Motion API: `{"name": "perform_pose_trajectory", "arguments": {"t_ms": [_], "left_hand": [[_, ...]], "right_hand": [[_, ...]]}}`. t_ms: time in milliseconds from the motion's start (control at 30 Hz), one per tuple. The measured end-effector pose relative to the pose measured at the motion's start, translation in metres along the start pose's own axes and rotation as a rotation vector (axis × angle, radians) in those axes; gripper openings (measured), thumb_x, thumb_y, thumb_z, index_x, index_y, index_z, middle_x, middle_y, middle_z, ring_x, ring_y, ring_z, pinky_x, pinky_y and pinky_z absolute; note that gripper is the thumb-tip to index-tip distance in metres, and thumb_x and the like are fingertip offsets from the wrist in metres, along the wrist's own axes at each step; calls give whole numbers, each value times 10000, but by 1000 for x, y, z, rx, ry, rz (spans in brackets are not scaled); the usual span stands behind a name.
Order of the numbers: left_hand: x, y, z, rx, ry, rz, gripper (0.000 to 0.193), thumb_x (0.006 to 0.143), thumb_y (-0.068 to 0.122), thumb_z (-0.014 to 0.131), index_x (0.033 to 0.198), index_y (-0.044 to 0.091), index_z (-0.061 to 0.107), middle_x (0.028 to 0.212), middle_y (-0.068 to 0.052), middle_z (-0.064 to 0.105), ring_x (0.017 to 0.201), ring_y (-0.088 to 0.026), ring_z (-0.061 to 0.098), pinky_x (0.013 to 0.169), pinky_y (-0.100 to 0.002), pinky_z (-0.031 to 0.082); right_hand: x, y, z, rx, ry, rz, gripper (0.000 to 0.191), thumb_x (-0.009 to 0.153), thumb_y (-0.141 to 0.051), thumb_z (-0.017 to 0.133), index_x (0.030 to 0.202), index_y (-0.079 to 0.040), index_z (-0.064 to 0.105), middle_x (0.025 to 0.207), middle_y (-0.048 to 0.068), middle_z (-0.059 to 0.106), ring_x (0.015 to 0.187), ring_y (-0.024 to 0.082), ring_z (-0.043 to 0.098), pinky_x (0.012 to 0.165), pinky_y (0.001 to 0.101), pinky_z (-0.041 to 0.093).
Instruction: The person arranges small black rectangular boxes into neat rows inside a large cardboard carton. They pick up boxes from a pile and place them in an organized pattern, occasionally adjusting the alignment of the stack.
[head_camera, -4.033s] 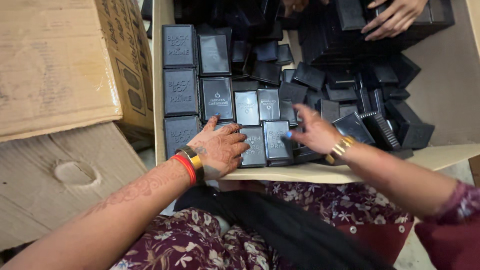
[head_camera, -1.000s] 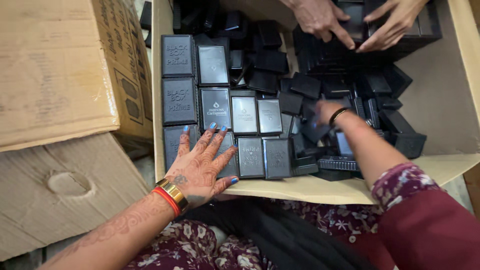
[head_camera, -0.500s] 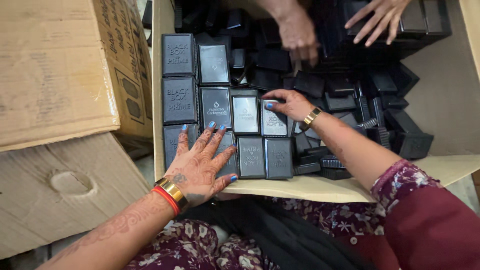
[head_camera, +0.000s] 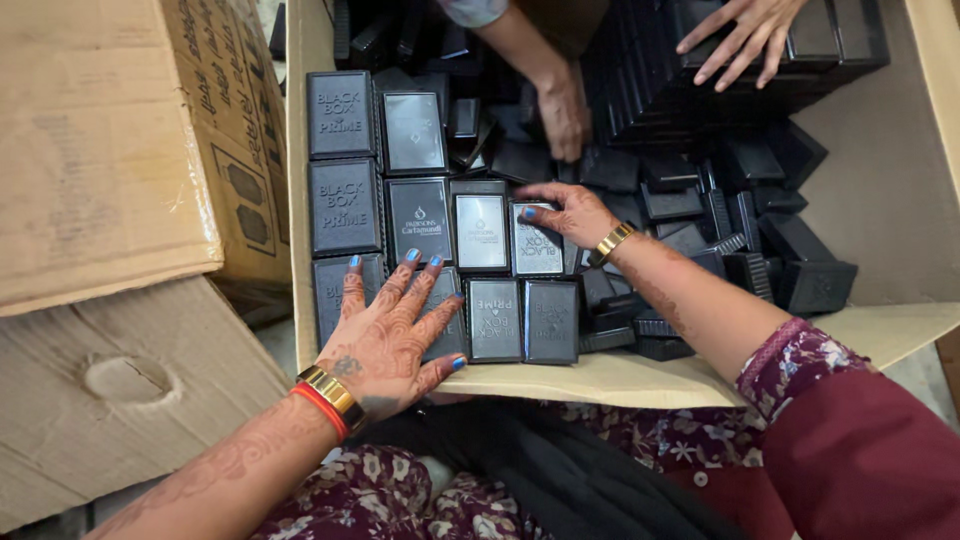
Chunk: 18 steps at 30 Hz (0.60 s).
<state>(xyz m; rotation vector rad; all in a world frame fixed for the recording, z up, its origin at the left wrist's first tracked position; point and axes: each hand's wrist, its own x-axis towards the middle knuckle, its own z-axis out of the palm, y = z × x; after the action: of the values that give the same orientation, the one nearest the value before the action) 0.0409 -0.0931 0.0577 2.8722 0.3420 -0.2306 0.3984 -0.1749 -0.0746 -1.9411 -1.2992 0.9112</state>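
Small black boxes (head_camera: 420, 215) stand packed in rows at the near left of a large cardboard carton (head_camera: 590, 375). My left hand (head_camera: 395, 335) lies flat with fingers spread on the boxes at the carton's near edge. My right hand (head_camera: 565, 215) rests fingers-down on one black box (head_camera: 537, 240) in the second row, pressing it into place. Neither hand grips anything. A loose heap of black boxes (head_camera: 700, 230) fills the carton to the right.
Another person's hands (head_camera: 565, 110) (head_camera: 745, 35) work among a stack of black boxes (head_camera: 720, 70) at the carton's far side. A closed cardboard box (head_camera: 100, 140) stands to the left, with a flat cardboard flap (head_camera: 120, 390) below it.
My right hand came back from the loose heap to the rows and set a black box down in the second row. My left hand stayed flat on the near boxes.
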Motion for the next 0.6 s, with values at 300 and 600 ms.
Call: {"name": "perform_pose_trajectory", "arguments": {"t_ms": [300, 600], "left_hand": [[-7, 1, 0, 5, 20, 22, 776, 894, 679, 449, 1512, 209, 444, 1652, -180, 230, 1530, -394, 154, 1081, -761, 60], [-19, 4, 0, -3, 123, 63, 815, 860, 708, 491, 1498, 203, 472, 1631, -179, 275, 1515, -415, 187, 1073, -769, 78]], "right_hand": [[-18, 52, -39, -757, -367, 136, 366, 844, -250, 725, 1200, -167, 736, 1134, 117, 748, 1057, 310, 712, 926, 439, 559], [-42, 51, -24, -946, -670, 257, 359, 862, -309, 674, 1197, -199, 740, 1175, 102, 758, 1108, 325, 707, 963, 457, 559]]}}
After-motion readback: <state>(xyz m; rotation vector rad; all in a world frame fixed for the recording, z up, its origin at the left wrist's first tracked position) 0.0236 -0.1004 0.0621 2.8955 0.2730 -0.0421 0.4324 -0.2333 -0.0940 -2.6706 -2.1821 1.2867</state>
